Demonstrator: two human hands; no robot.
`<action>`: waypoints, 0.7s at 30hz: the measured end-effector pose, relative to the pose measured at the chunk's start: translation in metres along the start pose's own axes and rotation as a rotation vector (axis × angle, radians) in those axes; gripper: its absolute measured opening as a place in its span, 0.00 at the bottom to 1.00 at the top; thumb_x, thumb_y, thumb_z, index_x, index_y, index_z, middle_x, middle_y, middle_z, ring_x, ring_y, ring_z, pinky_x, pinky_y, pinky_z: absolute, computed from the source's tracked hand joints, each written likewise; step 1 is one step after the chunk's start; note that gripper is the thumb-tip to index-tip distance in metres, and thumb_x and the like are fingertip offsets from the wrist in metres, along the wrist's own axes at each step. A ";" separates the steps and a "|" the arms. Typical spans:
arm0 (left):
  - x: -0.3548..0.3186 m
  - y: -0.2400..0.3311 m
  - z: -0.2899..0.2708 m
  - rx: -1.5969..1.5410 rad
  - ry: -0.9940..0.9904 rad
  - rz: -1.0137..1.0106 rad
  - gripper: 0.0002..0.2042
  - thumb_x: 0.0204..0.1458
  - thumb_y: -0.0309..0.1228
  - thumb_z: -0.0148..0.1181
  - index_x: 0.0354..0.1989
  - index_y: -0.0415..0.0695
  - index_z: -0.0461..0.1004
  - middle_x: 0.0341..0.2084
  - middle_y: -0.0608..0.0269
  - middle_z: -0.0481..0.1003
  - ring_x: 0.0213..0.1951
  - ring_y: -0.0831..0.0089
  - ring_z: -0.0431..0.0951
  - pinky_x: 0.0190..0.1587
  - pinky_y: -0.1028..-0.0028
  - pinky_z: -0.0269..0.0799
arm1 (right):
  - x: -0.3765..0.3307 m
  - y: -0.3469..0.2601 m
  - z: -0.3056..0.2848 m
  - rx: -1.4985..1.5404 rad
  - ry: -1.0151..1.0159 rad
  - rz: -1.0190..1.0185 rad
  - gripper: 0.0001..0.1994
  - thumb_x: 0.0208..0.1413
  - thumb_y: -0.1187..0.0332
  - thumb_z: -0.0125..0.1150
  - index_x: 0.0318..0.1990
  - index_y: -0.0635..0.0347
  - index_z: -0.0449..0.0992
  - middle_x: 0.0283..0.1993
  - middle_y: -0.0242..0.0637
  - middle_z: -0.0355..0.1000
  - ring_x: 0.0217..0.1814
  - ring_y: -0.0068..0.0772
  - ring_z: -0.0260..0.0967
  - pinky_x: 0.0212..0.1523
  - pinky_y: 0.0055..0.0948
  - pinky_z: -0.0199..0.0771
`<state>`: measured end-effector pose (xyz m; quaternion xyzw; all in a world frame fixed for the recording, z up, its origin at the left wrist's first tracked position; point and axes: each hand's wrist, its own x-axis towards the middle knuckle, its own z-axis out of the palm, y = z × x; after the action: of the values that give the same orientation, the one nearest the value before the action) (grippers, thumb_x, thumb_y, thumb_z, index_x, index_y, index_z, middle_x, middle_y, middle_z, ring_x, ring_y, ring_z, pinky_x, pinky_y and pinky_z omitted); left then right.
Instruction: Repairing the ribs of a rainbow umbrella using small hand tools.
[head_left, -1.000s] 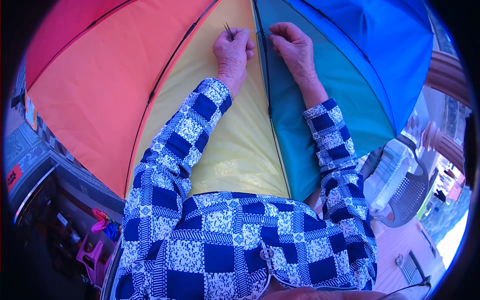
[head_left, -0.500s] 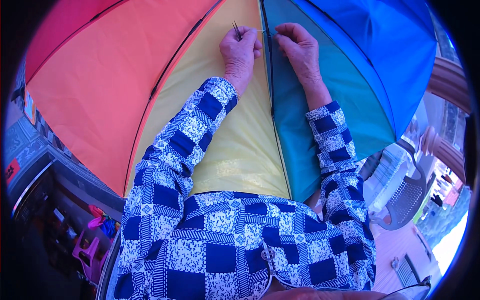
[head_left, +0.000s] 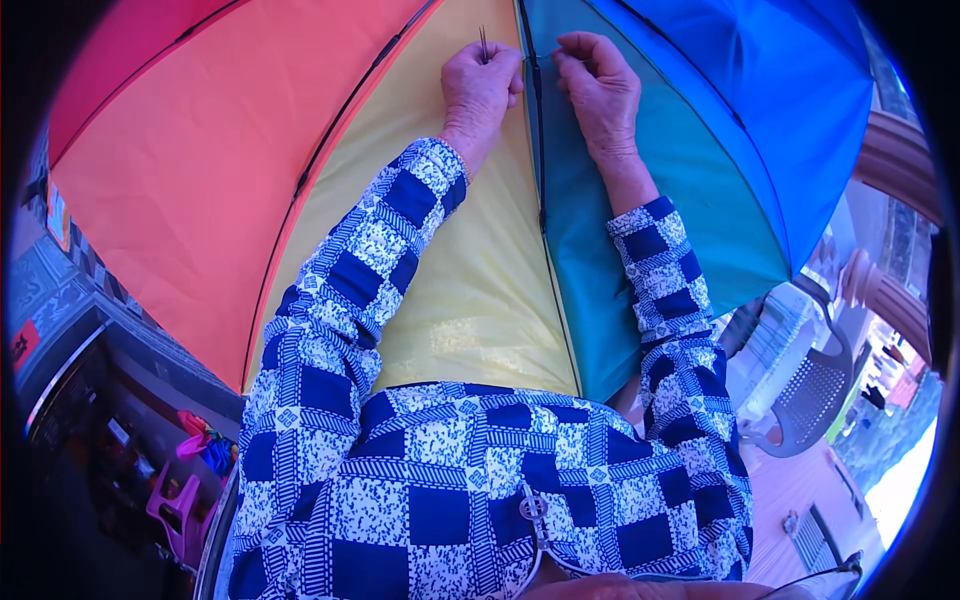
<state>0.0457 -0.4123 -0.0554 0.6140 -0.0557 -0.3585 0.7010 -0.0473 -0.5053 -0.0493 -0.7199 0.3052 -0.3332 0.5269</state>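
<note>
An umbrella with panels in rainbow colours is spread before me, its underside toward me. My left hand is closed over the yellow panel, with the two thin dark points of a snips-like tool sticking up from the fist. Just right of it runs a dark umbrella rib, along the seam of yellow and green. Over the green panel, my right hand pinches a fine thread that reaches to the rib. What the left fingertips grip beside the tool is hidden.
Other dark ribs, such as one at the red-yellow seam, cross the canopy. To the right stands a grey perforated chair, near brown rounded posts. A pink stool is at the lower left.
Both hands have shifted slightly up along the rib. The tool's points now stand more upright, and the right hand still pinches the thread.
</note>
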 end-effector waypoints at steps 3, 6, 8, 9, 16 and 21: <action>0.001 0.001 0.000 -0.015 -0.022 0.000 0.05 0.47 0.28 0.59 0.27 0.42 0.70 0.14 0.69 0.69 0.13 0.84 0.64 0.15 0.84 0.58 | 0.003 -0.004 0.002 0.018 -0.028 -0.004 0.08 0.50 0.75 0.58 0.39 0.60 0.74 0.31 0.27 0.72 0.27 0.14 0.65 0.28 0.14 0.67; 0.002 0.001 -0.002 -0.025 -0.042 -0.008 0.05 0.47 0.28 0.58 0.27 0.42 0.70 0.14 0.69 0.68 0.13 0.84 0.63 0.14 0.84 0.57 | 0.006 -0.004 0.004 0.042 -0.039 0.004 0.08 0.50 0.75 0.58 0.39 0.60 0.74 0.31 0.26 0.72 0.26 0.13 0.64 0.27 0.13 0.66; 0.001 0.002 -0.001 -0.025 -0.040 -0.011 0.05 0.47 0.28 0.58 0.27 0.42 0.70 0.14 0.69 0.68 0.13 0.83 0.63 0.14 0.84 0.57 | 0.008 -0.002 0.006 0.071 -0.037 0.023 0.08 0.50 0.75 0.59 0.39 0.60 0.75 0.31 0.26 0.72 0.26 0.13 0.64 0.27 0.13 0.66; 0.000 0.003 -0.001 -0.027 -0.038 -0.013 0.04 0.47 0.28 0.58 0.27 0.42 0.70 0.14 0.69 0.68 0.13 0.83 0.63 0.14 0.84 0.57 | 0.010 -0.001 0.007 0.072 -0.037 0.024 0.08 0.50 0.75 0.59 0.39 0.60 0.75 0.31 0.26 0.72 0.26 0.13 0.64 0.27 0.13 0.66; 0.000 0.001 0.002 -0.073 -0.042 -0.087 0.05 0.47 0.28 0.58 0.27 0.41 0.70 0.14 0.69 0.68 0.12 0.83 0.62 0.14 0.83 0.57 | 0.016 0.013 0.005 0.018 -0.078 0.080 0.08 0.49 0.76 0.58 0.38 0.61 0.75 0.30 0.27 0.72 0.26 0.14 0.64 0.27 0.13 0.67; 0.001 -0.002 0.002 -0.108 -0.024 -0.115 0.05 0.47 0.28 0.58 0.27 0.41 0.70 0.14 0.68 0.68 0.12 0.82 0.63 0.14 0.82 0.57 | 0.009 0.018 0.007 -0.096 -0.113 0.080 0.09 0.49 0.76 0.58 0.39 0.60 0.75 0.30 0.27 0.72 0.27 0.14 0.65 0.28 0.14 0.67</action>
<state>0.0448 -0.4147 -0.0574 0.5730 -0.0089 -0.4080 0.7107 -0.0375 -0.5130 -0.0670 -0.7494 0.3191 -0.2557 0.5208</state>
